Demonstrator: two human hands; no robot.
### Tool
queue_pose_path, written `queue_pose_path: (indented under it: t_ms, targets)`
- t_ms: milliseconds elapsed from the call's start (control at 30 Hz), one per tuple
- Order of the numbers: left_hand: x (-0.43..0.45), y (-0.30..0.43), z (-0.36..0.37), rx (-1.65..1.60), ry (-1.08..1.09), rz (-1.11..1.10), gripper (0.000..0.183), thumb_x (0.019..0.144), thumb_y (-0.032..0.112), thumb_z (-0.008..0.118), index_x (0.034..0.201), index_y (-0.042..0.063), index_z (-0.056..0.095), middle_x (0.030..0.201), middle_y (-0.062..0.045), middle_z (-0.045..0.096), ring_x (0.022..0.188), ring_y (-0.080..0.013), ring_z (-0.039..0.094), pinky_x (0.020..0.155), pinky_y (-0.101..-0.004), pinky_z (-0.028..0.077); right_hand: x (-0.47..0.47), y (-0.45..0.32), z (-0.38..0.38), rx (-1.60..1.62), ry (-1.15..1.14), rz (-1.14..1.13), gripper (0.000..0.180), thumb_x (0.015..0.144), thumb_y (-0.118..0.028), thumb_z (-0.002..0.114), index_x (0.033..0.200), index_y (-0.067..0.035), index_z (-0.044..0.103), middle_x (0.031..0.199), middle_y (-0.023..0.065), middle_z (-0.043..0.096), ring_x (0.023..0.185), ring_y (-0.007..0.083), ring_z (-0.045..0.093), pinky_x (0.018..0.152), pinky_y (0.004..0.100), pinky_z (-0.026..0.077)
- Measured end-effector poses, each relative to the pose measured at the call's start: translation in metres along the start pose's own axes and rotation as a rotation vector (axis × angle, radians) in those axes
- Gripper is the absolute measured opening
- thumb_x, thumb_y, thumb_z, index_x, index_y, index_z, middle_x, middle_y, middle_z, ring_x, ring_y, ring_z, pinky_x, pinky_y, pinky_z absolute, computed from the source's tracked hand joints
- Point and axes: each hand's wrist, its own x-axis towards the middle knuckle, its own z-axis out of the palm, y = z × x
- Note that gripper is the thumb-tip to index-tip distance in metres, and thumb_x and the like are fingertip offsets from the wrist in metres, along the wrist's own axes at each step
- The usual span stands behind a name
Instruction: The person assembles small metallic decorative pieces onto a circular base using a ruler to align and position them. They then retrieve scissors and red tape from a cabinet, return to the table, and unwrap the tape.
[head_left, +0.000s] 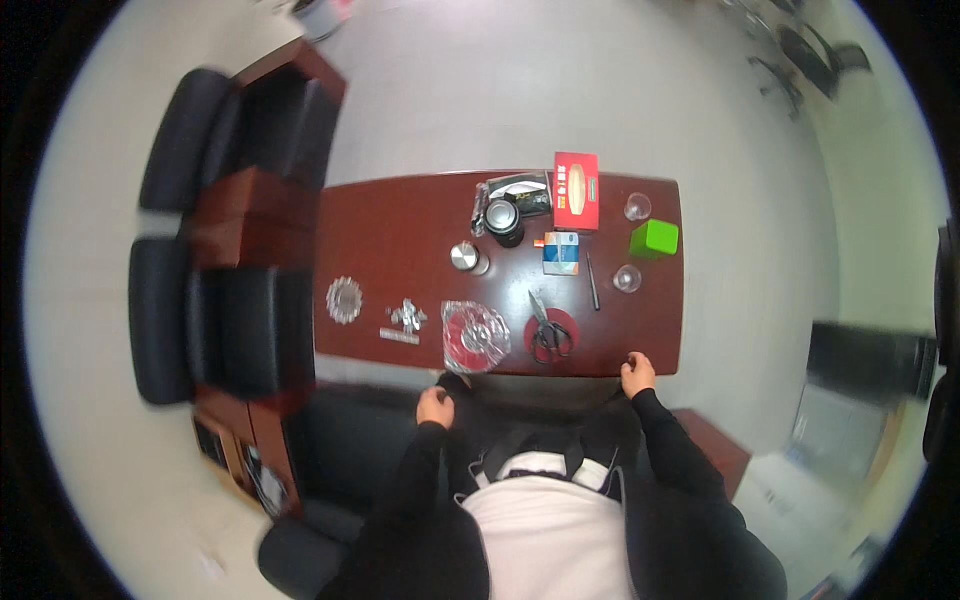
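My left hand (436, 407) rests over my left leg, below the table's near edge, with its fingers curled. A dark spot shows between thumb and fingers, too small to make out. My right hand (637, 373) is at the near edge of the wooden table (390, 217), toward its right end. Its thumb and forefinger stand apart, and nothing shows between them. Nearest to the left hand lies a red disc in clear plastic wrap (475, 337). Black-handled scissors (550, 330) lie across a red round mat (572, 322), left of my right hand.
Left on the table are a glass ashtray (344, 300) and small silvery pieces (409, 316). Behind stand a steel-lidded jar (465, 256), black thermos (504, 219), red tissue box (576, 191), blue-white box (561, 253), pen (593, 281), clear cup (627, 278) and green block (655, 238). Black armchairs (247, 330) flank the left.
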Motion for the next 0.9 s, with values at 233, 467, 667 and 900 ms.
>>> queue_pose_path:
  t_ms: [233, 467, 667, 900]
  targets:
    - [0.118, -0.167, 0.005, 0.400, -0.258, 0.276, 0.028, 0.095, 0.028, 0.058, 0.082, 0.005, 0.066, 0.085, -0.017, 0.069, 0.082, -0.0394, 0.067, 0.073, -0.0498, 0.053, -0.064, -0.053, 0.152, -0.113, 0.319, -0.118, 0.038, 0.085, 0.001, 0.062, 0.123, 0.002, 0.054, 0.119, 0.0231, 0.057, 0.108, 0.0399, 0.057, 0.094, 0.0447, 0.048]
    - [0.153, -0.271, 0.023, 0.347, -0.128, 0.667, 0.014, 0.085, 0.010, 0.066, 0.075, 0.006, 0.058, 0.068, -0.013, 0.053, 0.063, -0.0326, 0.057, 0.059, -0.0441, 0.046, -0.093, -0.022, 0.268, -0.340, 0.475, -0.366, 0.040, 0.081, 0.000, 0.067, 0.120, 0.002, 0.056, 0.129, 0.0235, 0.054, 0.119, 0.0400, 0.052, 0.104, 0.0494, 0.040]
    - [0.172, -0.328, 0.053, 0.348, 0.044, 0.818, 0.005, 0.082, 0.006, 0.066, 0.081, 0.004, 0.062, 0.067, -0.011, 0.052, 0.060, -0.0299, 0.054, 0.056, -0.0422, 0.043, -0.112, 0.002, 0.309, -0.213, 0.699, -0.552, 0.038, 0.088, -0.008, 0.065, 0.122, 0.000, 0.051, 0.130, 0.0243, 0.051, 0.118, 0.0386, 0.051, 0.103, 0.0485, 0.039]
    - [0.107, -0.391, 0.053, 0.159, 0.269, 0.938, 0.003, 0.085, 0.004, 0.064, 0.083, 0.003, 0.066, 0.067, -0.013, 0.057, 0.059, -0.0321, 0.055, 0.056, -0.0423, 0.042, -0.175, -0.034, 0.352, -0.075, 0.791, -0.565, 0.033, 0.084, -0.004, 0.066, 0.116, -0.001, 0.057, 0.126, 0.0214, 0.054, 0.120, 0.0372, 0.050, 0.107, 0.0470, 0.038]
